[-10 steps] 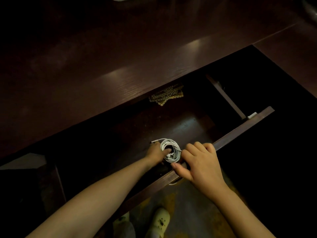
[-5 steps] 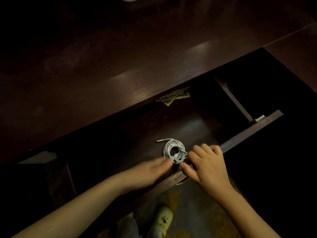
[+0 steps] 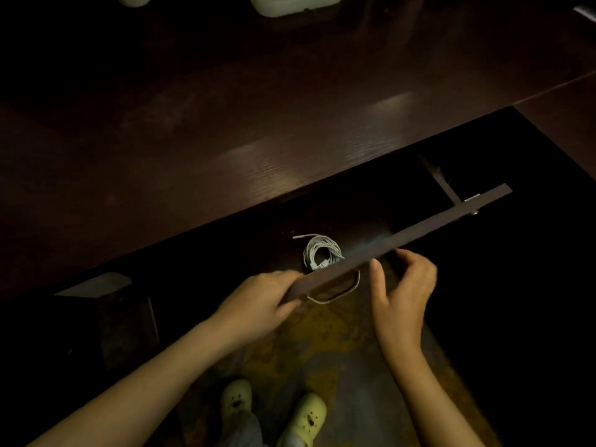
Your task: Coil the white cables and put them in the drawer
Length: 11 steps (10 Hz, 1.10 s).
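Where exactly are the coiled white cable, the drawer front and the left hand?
coiled white cable (image 3: 324, 242): head view, top of the coil.
drawer front (image 3: 435, 217): head view, bare stretch near its right end.
left hand (image 3: 261, 301): head view, back of the hand.

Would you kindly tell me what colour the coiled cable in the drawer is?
The cable is white; head view.

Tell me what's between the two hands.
The pale loop handle on the drawer front, between left hand and right hand; the head view shows it.
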{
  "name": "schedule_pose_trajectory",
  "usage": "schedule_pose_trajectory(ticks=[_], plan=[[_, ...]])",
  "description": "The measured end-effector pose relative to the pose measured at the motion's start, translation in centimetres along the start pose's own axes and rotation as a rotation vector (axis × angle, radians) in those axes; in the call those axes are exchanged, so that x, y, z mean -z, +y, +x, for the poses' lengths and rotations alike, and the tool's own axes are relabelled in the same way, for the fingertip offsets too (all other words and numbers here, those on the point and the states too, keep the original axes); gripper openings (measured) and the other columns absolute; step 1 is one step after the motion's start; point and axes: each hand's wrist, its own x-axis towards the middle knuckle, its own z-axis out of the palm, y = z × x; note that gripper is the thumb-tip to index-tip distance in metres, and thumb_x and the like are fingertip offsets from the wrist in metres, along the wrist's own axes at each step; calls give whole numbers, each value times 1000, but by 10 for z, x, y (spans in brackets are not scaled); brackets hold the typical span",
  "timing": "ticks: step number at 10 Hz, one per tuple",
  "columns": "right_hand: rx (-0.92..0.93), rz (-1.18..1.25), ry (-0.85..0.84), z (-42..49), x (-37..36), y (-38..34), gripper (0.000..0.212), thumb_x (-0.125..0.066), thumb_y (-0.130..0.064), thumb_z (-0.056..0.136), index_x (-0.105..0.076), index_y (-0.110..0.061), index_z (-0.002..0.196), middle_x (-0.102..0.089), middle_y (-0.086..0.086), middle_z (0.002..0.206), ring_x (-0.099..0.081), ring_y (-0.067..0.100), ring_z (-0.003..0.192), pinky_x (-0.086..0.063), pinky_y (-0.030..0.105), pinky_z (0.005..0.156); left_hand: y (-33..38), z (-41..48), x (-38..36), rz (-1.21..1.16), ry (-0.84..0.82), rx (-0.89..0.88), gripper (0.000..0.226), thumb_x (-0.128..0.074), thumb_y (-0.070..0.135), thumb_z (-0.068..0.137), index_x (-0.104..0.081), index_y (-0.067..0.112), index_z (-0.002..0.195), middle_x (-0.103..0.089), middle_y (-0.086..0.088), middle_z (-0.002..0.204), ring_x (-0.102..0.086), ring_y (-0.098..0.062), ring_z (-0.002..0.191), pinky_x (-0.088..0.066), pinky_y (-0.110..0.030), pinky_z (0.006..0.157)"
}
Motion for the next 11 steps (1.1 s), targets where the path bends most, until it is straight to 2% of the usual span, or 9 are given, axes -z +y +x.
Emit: schedule_pose_trajectory(ticks=[1, 2, 3, 4, 5, 6, 9, 10, 11], plan=[[-381, 210, -313, 1, -26, -11, 64, -37, -41, 93, -22, -5, 144, -28, 16, 149, -28, 26, 137, -27, 32, 108, -6, -6, 2, 224, 326, -162, 41, -59, 25, 85, -54, 16, 125, -64, -1, 116, -59, -16, 109, -52, -34, 90], [-473, 414, -458, 10, -44, -29, 63, -21, -46, 96, -1, -17, 149, -4, 7, 159, -14, 25, 144, -19, 34, 113, 4, -25, -20, 124, 563, -313, 28, -58, 23, 86, -61, 13, 112, -66, -3, 104, -57, -13, 102, -47, -25, 92], [-590, 619, -518, 23, -57, -28, 65, -26, -51, 94, 0, -27, 148, -10, 5, 158, -20, 26, 143, -22, 41, 116, 20, -36, -45, -556, 493, 145, 35, -50, 28, 92, -48, 29, 127, -61, 4, 118, -57, -5, 105, -46, -16, 91], [-764, 1094, -481, 35, -67, -28, 58, -34, -44, 95, -14, -27, 147, -22, 6, 156, -26, 24, 141, -25, 41, 115, 1, -16, -33, -1942, 437, 639, 53, -37, 21, 98, -17, 19, 147, -38, -16, 147, -47, -28, 126, -37, -43, 106], [-869, 1445, -413, 49, -67, -35, 56, -32, -40, 96, -16, -22, 146, -14, 7, 157, -14, 26, 145, -17, 43, 118, -19, -3, -11, -2514, 603, 510, 58, -30, 29, 98, -5, 12, 148, -20, -20, 154, -28, -36, 139, -22, -52, 113], [-899, 1565, -459, 62, -69, -42, 60, -26, -50, 95, -10, -25, 147, -6, 6, 158, -7, 27, 145, -11, 44, 119, -21, 5, -6, -2574, 606, 400, 65, -27, 44, 96, 0, 17, 148, -16, -16, 156, -27, -34, 140, -19, -53, 114], [-877, 1480, -482, 86, -88, -57, 54, -25, -47, 96, -17, -28, 146, -13, 4, 158, -15, 23, 145, -15, 42, 118, -42, 28, 9, -2465, 556, 348, 62, -27, 47, 95, -4, 25, 148, -19, -9, 157, -31, -29, 139, -19, -56, 112], [-892, 1233, -532, 88, -82, -57, 48, -32, -39, 97, -32, -22, 141, -39, 3, 146, -37, 25, 135, -30, 41, 111, -44, 26, 6, -2259, 488, 475, 60, -32, 43, 96, -10, 26, 148, -29, -7, 153, -36, -28, 136, -28, -55, 108], [-825, 630, -736, 88, -63, -72, 38, -40, -30, 95, -52, -10, 126, -62, 10, 119, -61, 26, 104, -49, 41, 94, -33, 17, 16, -1729, 245, 671, 55, -37, 39, 97, -21, 21, 146, -45, -13, 142, -49, -30, 124, -42, -49, 96]])
